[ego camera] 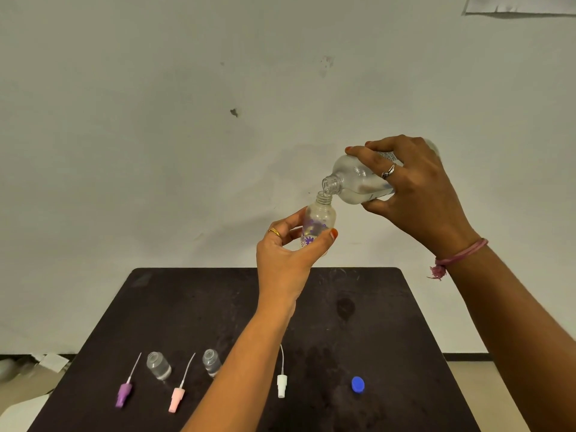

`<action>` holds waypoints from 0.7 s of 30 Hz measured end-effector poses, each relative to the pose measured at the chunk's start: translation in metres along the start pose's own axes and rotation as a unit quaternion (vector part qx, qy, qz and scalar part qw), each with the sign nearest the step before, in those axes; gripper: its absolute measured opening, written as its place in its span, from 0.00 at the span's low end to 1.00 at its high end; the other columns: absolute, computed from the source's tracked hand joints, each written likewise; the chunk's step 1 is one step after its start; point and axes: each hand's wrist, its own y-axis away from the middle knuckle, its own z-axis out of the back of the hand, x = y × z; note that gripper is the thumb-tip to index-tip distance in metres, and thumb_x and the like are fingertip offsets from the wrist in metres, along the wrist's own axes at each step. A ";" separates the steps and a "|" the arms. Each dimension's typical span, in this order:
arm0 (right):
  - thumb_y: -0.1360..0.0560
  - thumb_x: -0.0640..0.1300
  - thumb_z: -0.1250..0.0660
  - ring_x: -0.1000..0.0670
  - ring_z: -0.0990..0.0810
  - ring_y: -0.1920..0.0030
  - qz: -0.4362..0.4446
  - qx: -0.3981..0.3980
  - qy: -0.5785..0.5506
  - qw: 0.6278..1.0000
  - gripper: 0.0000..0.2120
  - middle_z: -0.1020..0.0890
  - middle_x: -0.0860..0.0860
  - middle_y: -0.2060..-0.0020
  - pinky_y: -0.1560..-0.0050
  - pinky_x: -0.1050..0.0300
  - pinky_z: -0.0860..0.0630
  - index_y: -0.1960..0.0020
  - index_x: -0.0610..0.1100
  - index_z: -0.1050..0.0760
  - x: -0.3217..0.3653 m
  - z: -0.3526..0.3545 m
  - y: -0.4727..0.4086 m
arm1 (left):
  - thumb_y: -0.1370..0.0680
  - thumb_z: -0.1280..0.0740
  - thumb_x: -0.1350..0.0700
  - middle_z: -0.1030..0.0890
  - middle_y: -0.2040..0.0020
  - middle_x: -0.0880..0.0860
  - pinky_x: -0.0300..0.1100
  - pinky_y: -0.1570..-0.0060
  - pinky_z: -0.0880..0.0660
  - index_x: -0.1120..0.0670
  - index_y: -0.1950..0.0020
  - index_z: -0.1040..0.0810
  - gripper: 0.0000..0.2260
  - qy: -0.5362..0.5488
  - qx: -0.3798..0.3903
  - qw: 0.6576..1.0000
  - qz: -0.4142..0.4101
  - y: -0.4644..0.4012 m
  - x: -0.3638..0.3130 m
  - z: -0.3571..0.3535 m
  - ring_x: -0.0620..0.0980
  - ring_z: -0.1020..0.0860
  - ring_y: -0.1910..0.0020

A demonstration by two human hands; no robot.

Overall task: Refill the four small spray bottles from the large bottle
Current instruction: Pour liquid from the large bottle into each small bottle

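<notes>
Mid-pour above the counter's [405,307] far edge, the right hand [414,185] gripped the tilted large bottle [352,182], the left hand [286,254] pinched a small bottle [318,222]; levelling off should follow.

Plain indoor room, type unclear. Bare off-white wall [218,120], scuffed and stained; paper sheet [523,4] taped at top right; small dark table [389,307] against wall; dark skirting strip [467,357] beneath.

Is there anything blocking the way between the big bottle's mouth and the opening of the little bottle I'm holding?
Nothing visible. The large clear plastic bottle, tilted in the right hand, has its open mouth right above the uncapped neck of the small clear flower-printed bottle held in the left hand.
</notes>
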 end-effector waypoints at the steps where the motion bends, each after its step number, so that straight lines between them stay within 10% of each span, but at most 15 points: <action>1: 0.36 0.42 0.22 0.38 0.24 0.46 -0.002 0.001 0.001 1.000 0.32 0.22 0.39 0.45 0.46 0.42 0.27 0.33 0.45 0.28 0.000 0.000 0.000 | 0.32 0.22 0.54 0.18 0.48 0.42 0.24 0.62 0.27 0.43 0.45 0.21 0.19 -0.002 -0.001 1.000 0.000 0.000 0.000 0.000 0.39 0.20 0.50; 21: 0.36 0.42 0.21 0.37 0.23 0.46 0.002 0.003 0.002 1.000 0.33 0.22 0.38 0.45 0.46 0.41 0.27 0.34 0.44 0.27 -0.001 0.000 -0.001 | 0.32 0.23 0.54 0.18 0.47 0.43 0.24 0.62 0.26 0.45 0.43 0.21 0.19 -0.002 -0.001 1.000 0.000 -0.001 0.000 -0.001 0.40 0.20 0.48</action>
